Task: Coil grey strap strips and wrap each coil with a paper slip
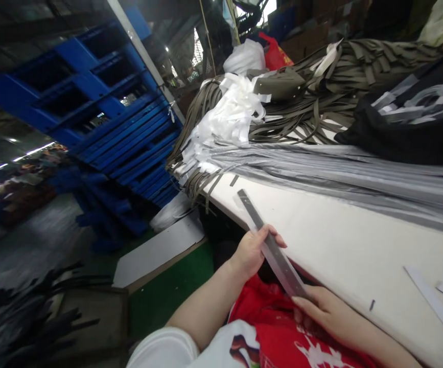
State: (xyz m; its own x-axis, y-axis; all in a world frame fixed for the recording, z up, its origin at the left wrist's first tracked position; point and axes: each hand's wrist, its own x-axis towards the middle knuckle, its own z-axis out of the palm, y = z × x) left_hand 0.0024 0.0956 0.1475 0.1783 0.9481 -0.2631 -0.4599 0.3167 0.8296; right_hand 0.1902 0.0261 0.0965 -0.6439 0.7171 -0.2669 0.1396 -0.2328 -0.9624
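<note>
A flat dark grey strip with a paler, translucent layer along it (282,268) slants between my hands in front of the table's near edge. My left hand (255,249) is closed around its upper part, thumb on top, and the far end sticks out past the fingers over the table. Lower down, my right hand (315,306) pinches the near end between thumb and fingers. Whether the strip is one piece or several layers I cannot tell.
Long grey strips (340,168) lie across the white table (321,220), with white strips (229,112) and olive straps (359,66) heaped behind. A black bag (409,133) sits at right. Blue pallets (129,153) stand at left. Pale strips (436,306) lie near the right edge.
</note>
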